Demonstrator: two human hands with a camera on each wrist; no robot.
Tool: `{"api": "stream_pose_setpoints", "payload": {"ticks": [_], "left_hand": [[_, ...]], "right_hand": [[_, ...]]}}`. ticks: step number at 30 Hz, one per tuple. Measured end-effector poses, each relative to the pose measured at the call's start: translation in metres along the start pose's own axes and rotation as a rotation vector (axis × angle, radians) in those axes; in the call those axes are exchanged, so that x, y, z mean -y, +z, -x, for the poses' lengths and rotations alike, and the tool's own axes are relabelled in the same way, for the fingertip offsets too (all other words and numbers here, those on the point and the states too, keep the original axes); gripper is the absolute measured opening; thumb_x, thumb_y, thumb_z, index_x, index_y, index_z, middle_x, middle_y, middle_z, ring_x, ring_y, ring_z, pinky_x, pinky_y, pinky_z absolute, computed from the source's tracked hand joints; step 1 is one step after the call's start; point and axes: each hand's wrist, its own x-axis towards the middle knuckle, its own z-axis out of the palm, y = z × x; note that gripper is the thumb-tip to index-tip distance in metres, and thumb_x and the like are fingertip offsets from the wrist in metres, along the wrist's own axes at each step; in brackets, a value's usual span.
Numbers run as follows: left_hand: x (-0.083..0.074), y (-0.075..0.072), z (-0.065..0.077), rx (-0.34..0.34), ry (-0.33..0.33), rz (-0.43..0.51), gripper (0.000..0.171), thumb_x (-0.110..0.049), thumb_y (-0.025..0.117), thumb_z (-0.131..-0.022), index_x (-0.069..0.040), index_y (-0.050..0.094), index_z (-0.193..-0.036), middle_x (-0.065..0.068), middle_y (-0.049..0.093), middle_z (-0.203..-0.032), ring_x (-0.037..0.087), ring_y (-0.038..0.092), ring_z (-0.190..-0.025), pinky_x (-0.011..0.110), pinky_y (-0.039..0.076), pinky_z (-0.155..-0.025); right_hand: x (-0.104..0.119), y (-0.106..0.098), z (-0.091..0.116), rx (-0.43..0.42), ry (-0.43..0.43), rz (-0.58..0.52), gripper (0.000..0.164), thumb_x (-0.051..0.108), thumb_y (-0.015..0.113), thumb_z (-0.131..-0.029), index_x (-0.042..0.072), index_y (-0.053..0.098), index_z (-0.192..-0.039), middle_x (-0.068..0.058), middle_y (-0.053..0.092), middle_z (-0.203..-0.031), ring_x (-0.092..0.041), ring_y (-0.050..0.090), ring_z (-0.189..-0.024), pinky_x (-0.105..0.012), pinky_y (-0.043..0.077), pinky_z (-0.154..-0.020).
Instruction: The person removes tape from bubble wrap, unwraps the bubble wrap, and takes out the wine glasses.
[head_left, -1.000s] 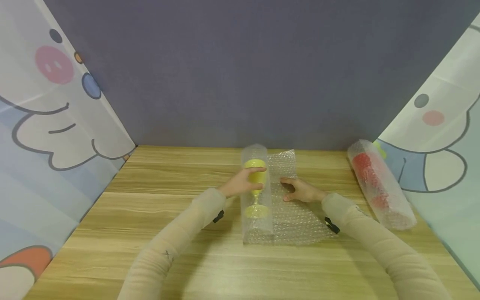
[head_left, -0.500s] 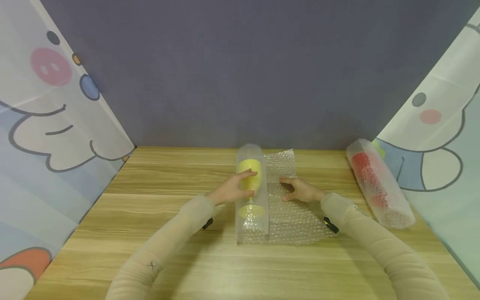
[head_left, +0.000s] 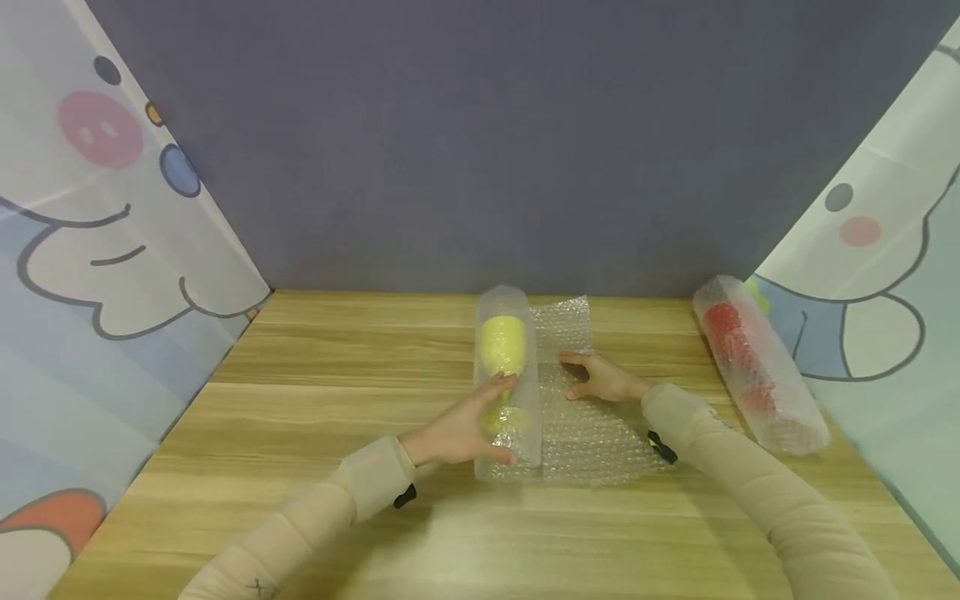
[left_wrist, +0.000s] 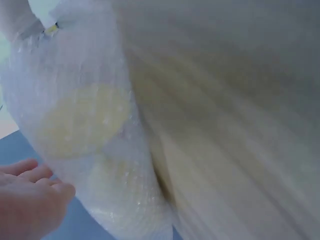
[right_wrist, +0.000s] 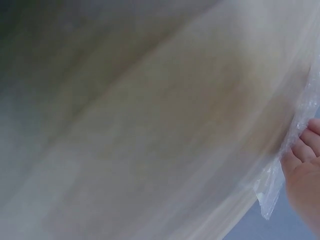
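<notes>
A yellow goblet (head_left: 503,343) lies inside a roll of bubble wrap (head_left: 487,312), its bowl towards the back and its foot nearer me. Still unrolled, a flat stretch of the bubble wrap spreads to the right on the table. My left hand (head_left: 453,429), thumb and fingers spread, is at the roll's left side over the goblet's foot; the left wrist view has this hand (left_wrist: 32,200) beside the wrapped yellow shape. On the flat sheet rests my right hand (head_left: 603,379), fingers relaxed and pointing left; in the right wrist view its fingers (right_wrist: 302,150) lie along the wrap.
Another bubble-wrap roll (head_left: 783,417) with red contents lies slantwise at the table's right side. A grey panel (head_left: 480,150) stands along the back edge of the wooden table (head_left: 337,350). Cartoon-printed cloths (head_left: 112,250) hang at both sides.
My left hand has slid down the roll towards me, from the goblet's bowl to its foot, and spread wider. The roll has shifted slightly left; my right hand has stayed put.
</notes>
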Motion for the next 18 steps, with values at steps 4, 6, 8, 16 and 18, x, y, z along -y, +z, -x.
{"api": "stream_pose_setpoints", "payload": {"ticks": [4, 6, 8, 16, 18], "left_hand": [[0.004, 0.004, 0.004, -0.012, 0.035, 0.000, 0.111, -0.030, 0.082, -0.064, -0.017, 0.011, -0.148, 0.005, 0.006, -0.155, 0.020, 0.007, -0.142, 0.048, 0.018, -0.112], [0.007, 0.004, 0.006, -0.020, 0.054, -0.007, 0.110, -0.030, 0.081, -0.065, -0.017, 0.011, -0.148, 0.004, 0.006, -0.155, 0.019, 0.006, -0.142, 0.049, 0.018, -0.112], [0.010, 0.004, 0.008, -0.032, 0.066, -0.014, 0.109, -0.028, 0.080, -0.066, -0.017, 0.011, -0.148, 0.004, 0.006, -0.155, 0.019, 0.007, -0.142, 0.049, 0.019, -0.112], [0.027, -0.001, 0.020, -0.046, 0.087, -0.044, 0.103, -0.026, 0.076, -0.071, -0.018, 0.009, -0.149, 0.002, 0.008, -0.155, 0.019, 0.013, -0.140, 0.045, 0.020, -0.113], [0.030, -0.004, 0.024, -0.048, 0.093, -0.045, 0.102, -0.026, 0.076, -0.072, -0.018, 0.008, -0.149, 0.000, 0.008, -0.155, 0.018, 0.013, -0.140, 0.045, 0.019, -0.113]], "right_hand": [[0.000, 0.000, 0.000, -0.001, 0.001, -0.001, 0.077, 0.022, 0.070, -0.078, -0.007, 0.031, -0.138, -0.025, 0.028, -0.145, -0.041, 0.022, -0.135, -0.052, 0.020, -0.111], [0.000, 0.000, 0.000, 0.000, 0.000, 0.005, 0.077, 0.022, 0.069, -0.078, -0.007, 0.031, -0.138, -0.025, 0.027, -0.145, -0.041, 0.022, -0.135, -0.052, 0.020, -0.111], [0.000, -0.001, 0.000, 0.001, -0.003, 0.010, 0.077, 0.022, 0.069, -0.079, -0.008, 0.031, -0.138, -0.025, 0.027, -0.145, -0.042, 0.022, -0.134, -0.053, 0.019, -0.111], [0.000, 0.000, 0.000, 0.025, 0.008, -0.032, 0.076, 0.020, 0.068, -0.080, -0.009, 0.028, -0.139, -0.026, 0.026, -0.146, -0.041, 0.021, -0.135, -0.052, 0.019, -0.111], [-0.001, 0.000, 0.000, 0.027, 0.009, -0.044, 0.076, 0.019, 0.068, -0.080, -0.008, 0.028, -0.139, -0.025, 0.026, -0.146, -0.041, 0.021, -0.135, -0.052, 0.019, -0.111]]}}
